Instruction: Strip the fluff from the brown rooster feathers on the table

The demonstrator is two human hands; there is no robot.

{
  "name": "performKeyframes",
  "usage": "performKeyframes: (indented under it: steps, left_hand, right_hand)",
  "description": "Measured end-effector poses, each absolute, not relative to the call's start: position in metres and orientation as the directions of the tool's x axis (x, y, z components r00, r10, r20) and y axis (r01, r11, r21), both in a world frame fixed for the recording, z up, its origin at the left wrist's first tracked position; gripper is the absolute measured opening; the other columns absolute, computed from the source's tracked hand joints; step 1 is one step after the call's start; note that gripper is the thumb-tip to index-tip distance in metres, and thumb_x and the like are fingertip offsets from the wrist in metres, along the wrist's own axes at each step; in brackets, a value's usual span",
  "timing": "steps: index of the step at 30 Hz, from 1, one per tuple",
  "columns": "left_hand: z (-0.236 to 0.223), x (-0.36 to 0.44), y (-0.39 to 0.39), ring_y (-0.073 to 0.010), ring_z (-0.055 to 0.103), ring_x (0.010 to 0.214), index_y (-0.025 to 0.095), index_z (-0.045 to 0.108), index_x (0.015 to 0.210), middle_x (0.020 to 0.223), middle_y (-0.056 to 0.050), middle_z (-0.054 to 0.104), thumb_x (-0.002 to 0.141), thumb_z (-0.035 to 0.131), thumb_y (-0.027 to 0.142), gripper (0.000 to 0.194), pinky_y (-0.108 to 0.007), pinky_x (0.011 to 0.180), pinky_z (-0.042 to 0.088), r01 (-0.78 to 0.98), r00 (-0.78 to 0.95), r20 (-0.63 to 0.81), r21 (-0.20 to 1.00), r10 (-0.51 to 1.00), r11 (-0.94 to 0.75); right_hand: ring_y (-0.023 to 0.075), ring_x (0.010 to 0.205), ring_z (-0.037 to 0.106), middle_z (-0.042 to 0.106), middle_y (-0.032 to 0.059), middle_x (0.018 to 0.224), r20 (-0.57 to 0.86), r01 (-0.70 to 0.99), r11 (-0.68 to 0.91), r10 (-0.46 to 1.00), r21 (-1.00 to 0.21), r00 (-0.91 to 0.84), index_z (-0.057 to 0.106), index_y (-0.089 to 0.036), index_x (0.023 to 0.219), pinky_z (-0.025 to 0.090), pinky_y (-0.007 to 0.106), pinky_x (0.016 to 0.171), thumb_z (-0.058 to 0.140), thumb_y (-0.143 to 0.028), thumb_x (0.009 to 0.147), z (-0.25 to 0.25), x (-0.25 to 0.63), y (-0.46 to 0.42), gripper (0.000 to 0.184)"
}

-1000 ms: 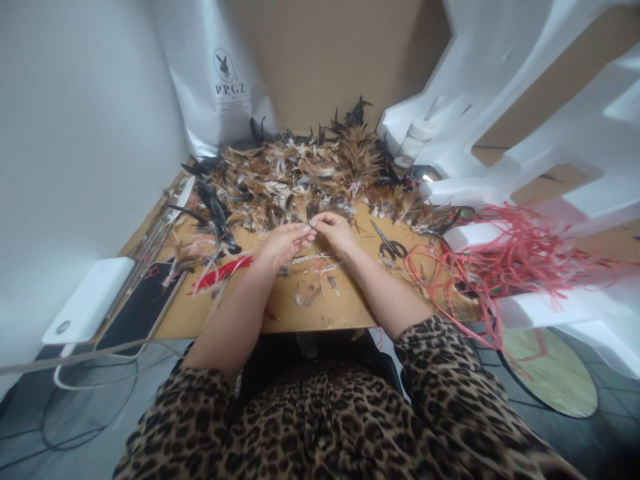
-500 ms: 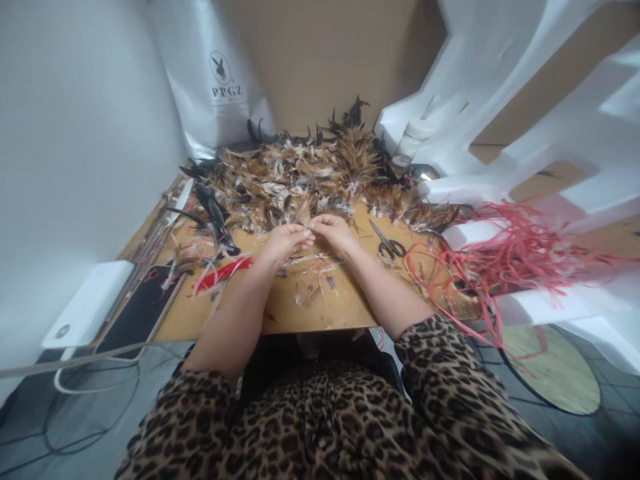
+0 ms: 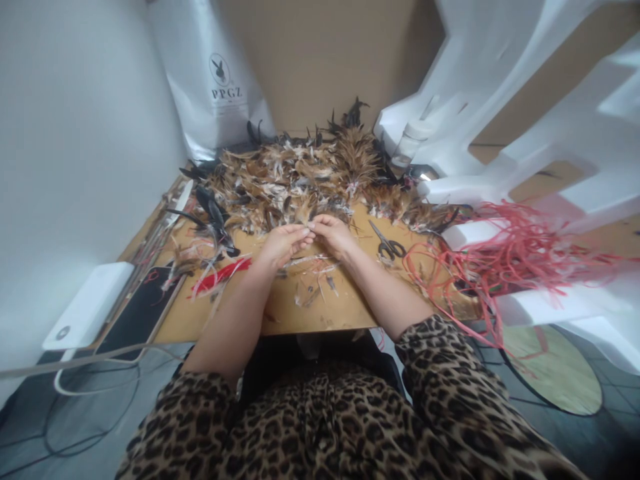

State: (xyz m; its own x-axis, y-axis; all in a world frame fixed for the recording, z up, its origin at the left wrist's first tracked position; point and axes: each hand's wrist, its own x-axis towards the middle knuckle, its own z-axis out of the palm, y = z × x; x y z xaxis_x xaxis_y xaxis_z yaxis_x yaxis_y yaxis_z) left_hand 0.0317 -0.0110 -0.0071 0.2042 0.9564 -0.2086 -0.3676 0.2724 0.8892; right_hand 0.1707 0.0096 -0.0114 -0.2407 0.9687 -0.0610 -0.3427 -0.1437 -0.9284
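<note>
My left hand [image 3: 283,243] and my right hand [image 3: 334,233] meet fingertip to fingertip at the near edge of a big heap of brown, white and black feathers [image 3: 305,177] on a wooden board [image 3: 320,307]. Both hands are pinched closed on something small between them, likely a feather, too small to make out. Loose feather scraps and pale strands lie on the board just below my hands. A red feather [image 3: 220,275] lies to the left of my left wrist.
Black scissors [image 3: 388,244] lie right of my right hand. A tangle of red strips [image 3: 500,257] spills over white foam blocks [image 3: 525,133] at right. A white PPGZ bag [image 3: 220,80] stands behind. A dark phone [image 3: 140,313] and white box [image 3: 90,303] sit at left.
</note>
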Motion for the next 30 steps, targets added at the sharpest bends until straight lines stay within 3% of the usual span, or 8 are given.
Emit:
performKeyframes:
  steps: [6, 10, 15, 19, 23, 26, 30]
  left_hand:
    - [-0.007, 0.031, -0.012, -0.0065, 0.059, 0.052, 0.007, 0.067, 0.074, 0.065, -0.007, 0.067, 0.065, 0.071, 0.014, 0.013, -0.015, 0.051, 0.047, -0.324, 0.171, -0.206, 0.912, 0.964, 0.252]
    - [-0.004, 0.025, -0.011, -0.0068, 0.059, 0.052, 0.008, 0.066, 0.073, 0.065, -0.006, 0.066, 0.063, 0.073, 0.019, 0.017, -0.015, 0.050, 0.046, -0.278, 0.118, -0.178, 0.939, 0.977, 0.205]
    - [0.002, 0.009, -0.004, -0.0047, 0.058, 0.053, 0.010, 0.063, 0.072, 0.068, -0.005, 0.067, 0.065, 0.072, 0.021, 0.016, -0.014, 0.052, 0.045, -0.376, -0.067, -0.094, 0.924, 0.993, 0.062]
    - [0.003, 0.003, 0.000, -0.0041, 0.057, 0.053, 0.010, 0.063, 0.072, 0.067, -0.004, 0.066, 0.065, 0.072, 0.019, 0.014, -0.012, 0.050, 0.044, -0.426, -0.136, -0.101, 0.904, 0.986, 0.034]
    - [0.003, 0.005, -0.001, -0.0039, 0.056, 0.052, 0.010, 0.063, 0.071, 0.066, -0.004, 0.066, 0.066, 0.071, 0.019, 0.013, -0.012, 0.049, 0.044, -0.421, -0.120, -0.095, 0.906, 0.988, 0.036]
    - [0.003, 0.007, -0.002, -0.0036, 0.056, 0.052, 0.010, 0.062, 0.070, 0.066, -0.004, 0.066, 0.067, 0.070, 0.019, 0.011, -0.012, 0.050, 0.045, -0.412, -0.104, -0.094, 0.910, 0.990, 0.043]
    - [0.005, 0.008, -0.005, -0.0047, 0.057, 0.052, 0.010, 0.062, 0.070, 0.065, -0.004, 0.065, 0.065, 0.071, 0.018, 0.013, -0.013, 0.048, 0.043, -0.423, -0.070, -0.113, 0.903, 0.991, 0.073]
  right_hand:
    - [0.0061, 0.054, 0.049, 0.055, -0.0064, 0.058, -0.035, -0.277, -0.101, 0.972, -0.956, -0.232, 0.057, -0.016, 0.066, 0.041, 0.022, 0.060, 0.075, -0.034, 0.053, -0.013, 0.172, 0.010, 0.028]
    - [0.0067, 0.059, 0.050, 0.059, -0.0042, 0.063, 0.046, -0.153, 0.014, 0.978, -0.988, -0.204, 0.062, -0.016, 0.068, 0.041, 0.022, 0.065, 0.072, -0.035, 0.057, -0.007, 0.175, 0.010, 0.025]
    - [0.0091, 0.064, 0.053, 0.065, 0.0005, 0.072, 0.165, 0.101, 0.191, 0.960, -0.976, -0.228, 0.067, -0.015, 0.075, 0.042, 0.025, 0.070, 0.067, -0.034, 0.064, -0.002, 0.184, 0.011, 0.023]
    - [0.0117, 0.072, 0.057, 0.066, 0.0034, 0.078, 0.241, 0.375, 0.379, 0.899, -0.846, -0.365, 0.068, -0.014, 0.076, 0.042, 0.025, 0.073, 0.060, -0.027, 0.070, -0.006, 0.187, 0.011, 0.017]
    - [0.0139, 0.079, 0.056, 0.064, 0.0048, 0.085, 0.244, 0.607, 0.538, 0.831, -0.586, -0.500, 0.068, -0.016, 0.084, 0.039, 0.025, 0.075, 0.056, -0.021, 0.072, -0.010, 0.185, 0.010, 0.018]
    - [0.0157, 0.080, 0.054, 0.062, 0.0059, 0.088, 0.183, 0.713, 0.554, 0.826, -0.430, -0.533, 0.068, -0.017, 0.089, 0.038, 0.025, 0.073, 0.055, -0.022, 0.072, -0.010, 0.184, 0.010, 0.021]
    - [0.0157, 0.078, 0.052, 0.060, 0.0075, 0.086, 0.105, 0.781, 0.515, 0.851, -0.352, -0.514, 0.067, -0.016, 0.081, 0.036, 0.025, 0.071, 0.049, -0.022, 0.076, -0.007, 0.184, 0.010, 0.019]
